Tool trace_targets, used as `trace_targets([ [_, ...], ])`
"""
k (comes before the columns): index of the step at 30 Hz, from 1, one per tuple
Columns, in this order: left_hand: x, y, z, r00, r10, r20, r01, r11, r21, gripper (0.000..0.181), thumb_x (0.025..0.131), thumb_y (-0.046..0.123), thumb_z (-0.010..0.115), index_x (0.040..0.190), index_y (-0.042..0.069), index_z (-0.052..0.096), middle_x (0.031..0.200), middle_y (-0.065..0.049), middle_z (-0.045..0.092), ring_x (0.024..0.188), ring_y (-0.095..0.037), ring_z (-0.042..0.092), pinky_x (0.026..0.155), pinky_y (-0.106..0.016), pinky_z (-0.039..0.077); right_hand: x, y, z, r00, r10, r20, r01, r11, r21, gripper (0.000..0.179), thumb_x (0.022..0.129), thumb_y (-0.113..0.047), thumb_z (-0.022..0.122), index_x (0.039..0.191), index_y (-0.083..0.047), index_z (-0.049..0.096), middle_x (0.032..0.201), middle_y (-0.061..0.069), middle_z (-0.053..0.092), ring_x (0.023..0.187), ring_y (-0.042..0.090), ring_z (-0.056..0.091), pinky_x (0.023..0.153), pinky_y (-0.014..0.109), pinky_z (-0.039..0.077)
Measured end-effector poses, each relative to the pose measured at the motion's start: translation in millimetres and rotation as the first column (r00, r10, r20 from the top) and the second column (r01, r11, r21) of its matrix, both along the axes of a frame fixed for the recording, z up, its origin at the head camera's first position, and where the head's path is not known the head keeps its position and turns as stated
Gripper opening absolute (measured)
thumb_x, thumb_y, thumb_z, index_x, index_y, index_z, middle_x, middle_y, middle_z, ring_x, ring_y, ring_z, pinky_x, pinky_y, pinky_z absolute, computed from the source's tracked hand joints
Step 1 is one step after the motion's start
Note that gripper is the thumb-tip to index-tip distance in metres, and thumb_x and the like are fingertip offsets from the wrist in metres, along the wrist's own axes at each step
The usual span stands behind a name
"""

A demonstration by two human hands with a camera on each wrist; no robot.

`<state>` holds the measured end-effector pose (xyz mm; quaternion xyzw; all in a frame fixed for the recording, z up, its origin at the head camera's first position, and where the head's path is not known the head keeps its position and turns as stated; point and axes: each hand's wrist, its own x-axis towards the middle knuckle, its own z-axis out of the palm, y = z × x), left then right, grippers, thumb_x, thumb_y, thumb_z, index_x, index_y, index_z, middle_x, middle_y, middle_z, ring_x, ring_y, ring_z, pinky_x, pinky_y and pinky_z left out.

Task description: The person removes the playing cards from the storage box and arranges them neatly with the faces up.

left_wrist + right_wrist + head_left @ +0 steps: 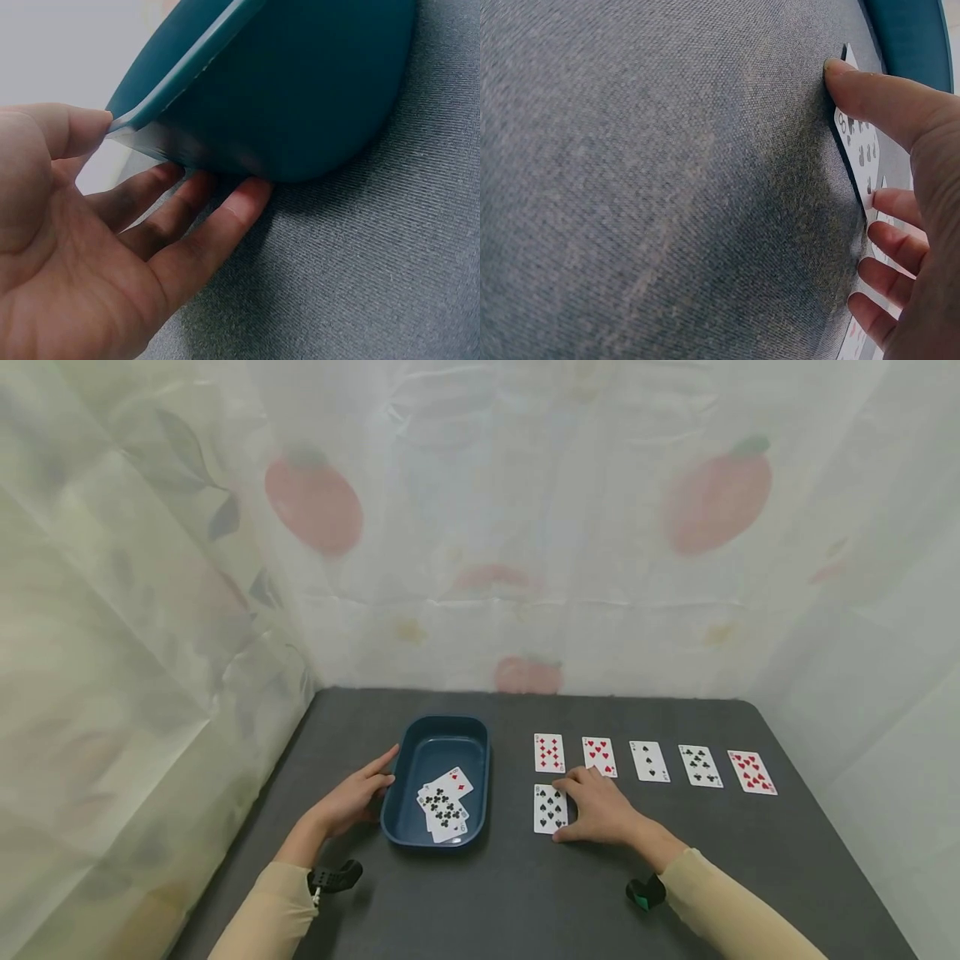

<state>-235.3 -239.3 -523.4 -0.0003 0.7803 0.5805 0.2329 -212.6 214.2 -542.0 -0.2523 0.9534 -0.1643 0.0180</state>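
My left hand (pixel 351 800) is at the left side of a deep blue oblong dish (pixel 483 777). In the left wrist view its thumb touches the dish's rim and fairly straight fingertips (pixel 251 196) rest against the outer wall, low down. Several face-up playing cards (pixel 444 814) overlap inside the dish. My right hand (pixel 603 810) holds an eight of spades (pixel 547 810) by opposite edges between thumb and index finger. The right wrist view shows that card (pixel 861 150) close to the tabletop; I cannot tell whether it lies flat. The other right fingers are loosely bent.
Behind the right hand, several face-up cards lie in a spaced row, from a diamonds card (pixel 549 753) to a hearts card (pixel 752 772) at the right. The dark grey table (pixel 480 910) meets a pale fruit-print curtain (pixel 480 527) at its back and sides.
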Motion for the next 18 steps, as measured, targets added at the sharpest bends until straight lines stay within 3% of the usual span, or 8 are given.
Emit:
trace_targets([
  [9,-1.7,0.6,-0.1,1.000,-0.003,-0.011,0.003,1.000,0.008,0.062,0.110,0.022,0.046,0.163,0.040,0.022,0.144,-0.021,0.037,0.123,-0.036,0.042,0.089,-0.063,0.052,0.1,1,6.0,1.000,-0.006,0.002,0.006,1.000,-0.007,0.087,0.071,-0.057,0.088,0.140,-0.010,0.062,0.125,0.007,0.057,0.109,0.023,0.051,0.094,0.049,0.044],
  [13,-1.0,0.7,0.5,1.000,-0.007,-0.017,0.007,1.000,0.021,0.062,0.110,0.022,0.046,0.163,0.039,0.022,0.156,-0.022,0.032,0.130,-0.039,0.045,0.088,-0.062,0.053,-3.1,-2,20.1,0.999,-0.001,-0.053,-0.002,0.998,-0.055,0.079,0.080,-0.049,0.084,0.143,-0.008,0.060,0.128,0.009,0.057,0.115,0.027,0.052,0.097,0.049,0.045],
  [18,0.6,0.0,0.5,1.000,-0.010,-0.022,0.011,1.000,0.020,0.061,0.110,0.021,0.045,0.164,0.039,0.022,0.162,-0.022,0.025,0.133,-0.041,0.043,0.089,-0.062,0.052,-10.2,-21,44.5,0.994,0.063,-0.091,-0.075,0.989,-0.127,0.073,0.088,-0.042,0.079,0.148,-0.010,0.054,0.141,0.013,0.054,0.129,0.032,0.048,0.104,0.052,0.043],
])
